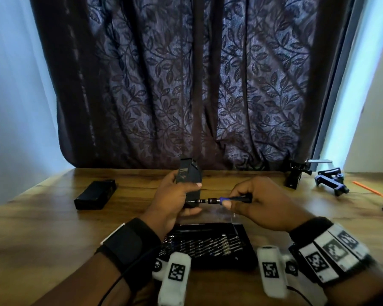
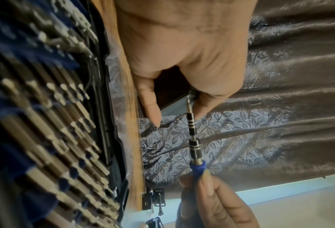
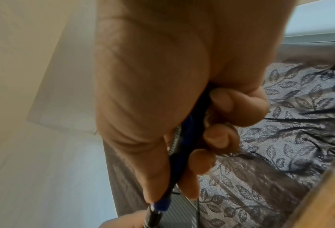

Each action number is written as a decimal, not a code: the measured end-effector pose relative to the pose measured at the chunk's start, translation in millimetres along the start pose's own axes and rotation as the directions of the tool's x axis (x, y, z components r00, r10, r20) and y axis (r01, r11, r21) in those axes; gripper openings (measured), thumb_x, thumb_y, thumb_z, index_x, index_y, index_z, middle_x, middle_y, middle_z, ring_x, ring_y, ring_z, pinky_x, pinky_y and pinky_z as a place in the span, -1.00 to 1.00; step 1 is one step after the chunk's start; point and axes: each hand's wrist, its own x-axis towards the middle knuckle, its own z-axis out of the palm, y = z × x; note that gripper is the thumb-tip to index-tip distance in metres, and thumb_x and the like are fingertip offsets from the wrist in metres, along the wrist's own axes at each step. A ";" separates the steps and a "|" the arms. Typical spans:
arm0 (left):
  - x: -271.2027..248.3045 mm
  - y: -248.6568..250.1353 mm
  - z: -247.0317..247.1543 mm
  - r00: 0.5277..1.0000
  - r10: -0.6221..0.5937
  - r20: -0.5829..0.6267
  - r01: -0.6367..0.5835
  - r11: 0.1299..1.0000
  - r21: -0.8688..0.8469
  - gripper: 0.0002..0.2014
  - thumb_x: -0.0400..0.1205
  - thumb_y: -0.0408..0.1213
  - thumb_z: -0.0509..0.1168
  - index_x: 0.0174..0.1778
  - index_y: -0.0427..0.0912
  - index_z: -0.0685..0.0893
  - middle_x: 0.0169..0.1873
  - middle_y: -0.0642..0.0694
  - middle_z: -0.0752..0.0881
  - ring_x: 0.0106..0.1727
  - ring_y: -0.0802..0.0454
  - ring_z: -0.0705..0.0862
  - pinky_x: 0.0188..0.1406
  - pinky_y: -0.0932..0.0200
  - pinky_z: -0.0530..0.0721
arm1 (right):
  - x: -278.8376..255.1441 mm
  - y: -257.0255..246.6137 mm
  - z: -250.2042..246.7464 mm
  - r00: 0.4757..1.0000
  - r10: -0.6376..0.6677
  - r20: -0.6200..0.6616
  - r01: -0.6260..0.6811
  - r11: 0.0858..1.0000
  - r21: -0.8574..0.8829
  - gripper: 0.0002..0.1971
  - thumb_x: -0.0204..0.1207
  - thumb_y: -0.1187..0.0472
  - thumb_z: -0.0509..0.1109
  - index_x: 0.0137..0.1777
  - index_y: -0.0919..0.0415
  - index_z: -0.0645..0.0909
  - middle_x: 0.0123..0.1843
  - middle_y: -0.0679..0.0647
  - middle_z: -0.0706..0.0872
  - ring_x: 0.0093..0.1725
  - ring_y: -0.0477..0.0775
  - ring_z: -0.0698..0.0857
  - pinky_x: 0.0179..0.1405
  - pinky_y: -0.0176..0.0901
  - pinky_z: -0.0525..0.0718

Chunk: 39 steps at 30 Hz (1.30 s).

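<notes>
My left hand (image 1: 177, 199) grips a black box-shaped device (image 1: 189, 176) and holds it upright above the wooden table (image 1: 42, 221). My right hand (image 1: 259, 204) holds a small precision screwdriver (image 1: 217, 200) with a blue and black handle, lying level, its tip against the device's right side. In the left wrist view the screwdriver (image 2: 194, 138) runs from the right hand's fingers (image 2: 211, 197) to the device's edge (image 2: 168, 89) under my left hand (image 2: 182, 50). In the right wrist view my right hand (image 3: 162, 108) is wrapped round the screwdriver's blue handle (image 3: 184, 138).
An open black case of screwdriver bits (image 1: 208, 246) lies near the table's front, below my hands; its bits (image 2: 45, 123) fill the left wrist view. A black box (image 1: 95, 194) lies at left. Black clamps and mounts (image 1: 314, 176) sit at far right before a dark leaf-patterned curtain (image 1: 186, 85).
</notes>
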 end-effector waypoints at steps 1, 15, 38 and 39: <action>0.3 -0.5 0.1 1.000 0.004 0.002 -0.004 1.000 0.008 -0.63 0.59 -0.41 0.50 0.28 -0.03 0.66 0.12 -0.17 0.77 0.03 -0.15 0.77 -0.21 -0.15 0.88 | 0.1 0.7 0.2 1.000 0.004 0.005 -0.004 1.000 -0.008 -0.65 0.50 -0.31 0.46 -0.23 -0.07 0.81 -0.33 -0.06 0.79 -0.35 -0.08 0.71 -0.33 0.03 0.71; 2.5 11.8 -17.1 0.990 0.019 -0.137 -0.016 1.000 0.025 -0.82 0.70 -0.20 0.47 0.22 0.01 0.76 0.13 -0.15 0.84 0.12 -0.17 0.82 -0.13 -0.16 0.88 | -0.8 6.1 4.3 0.991 0.119 -0.064 -0.088 0.925 0.369 -0.77 0.56 0.04 0.57 -0.24 0.16 0.83 -0.51 -0.09 0.68 -0.53 -0.22 0.51 -0.45 -0.38 0.44; -38.9 54.4 -187.9 0.855 -0.302 -0.422 0.482 0.763 0.431 -0.73 0.76 -0.04 0.37 0.16 -0.19 0.63 0.19 -0.28 0.79 0.20 -0.24 0.77 -0.09 0.06 0.65 | 12.3 74.8 40.2 0.832 0.541 0.128 -0.392 0.408 0.825 -0.11 -0.35 -0.49 0.73 -0.13 0.17 0.72 -0.58 -0.09 0.43 -0.71 -0.16 0.32 -0.74 -0.43 0.27; -39.5 54.0 -190.1 0.850 -0.313 -0.425 0.493 0.756 0.430 -0.73 0.75 -0.01 0.37 0.13 -0.16 0.62 0.15 -0.26 0.79 0.16 -0.22 0.76 -0.13 0.07 0.64 | 11.6 72.5 39.1 0.830 0.542 0.132 -0.399 0.412 0.819 -0.12 -0.33 -0.49 0.72 -0.14 0.16 0.71 -0.58 -0.09 0.42 -0.71 -0.17 0.32 -0.76 -0.42 0.26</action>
